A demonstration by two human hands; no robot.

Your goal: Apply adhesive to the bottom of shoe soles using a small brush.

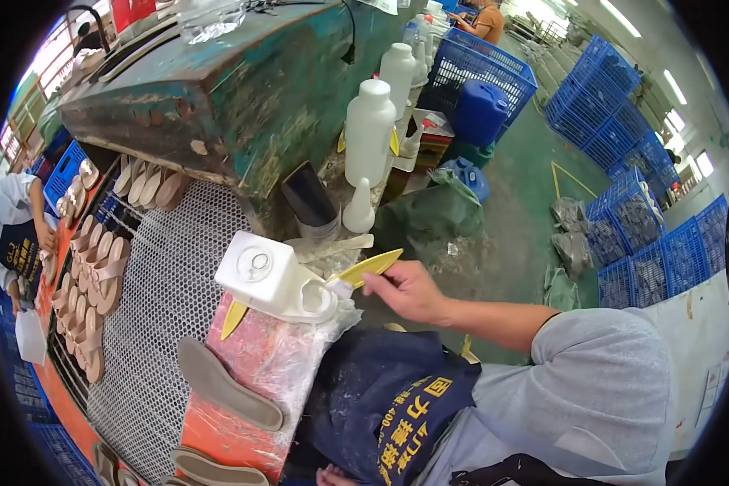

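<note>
The right hand [413,298] pinches a flat yellow handle [377,263]; leftward sits a square white plastic container [275,283], beyond, a tall white bottle [370,134]. Left hand [333,476]: cannot tell.

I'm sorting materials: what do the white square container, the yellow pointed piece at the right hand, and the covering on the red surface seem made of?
White square container: probably moulded plastic, semi-gloss; rounded edges, soft highlights.
Yellow pointed piece: likely smooth plastic, from its even colour, though painted wood is possible.
Covering: apparently clear plastic film, wrinkled and shiny.
</note>
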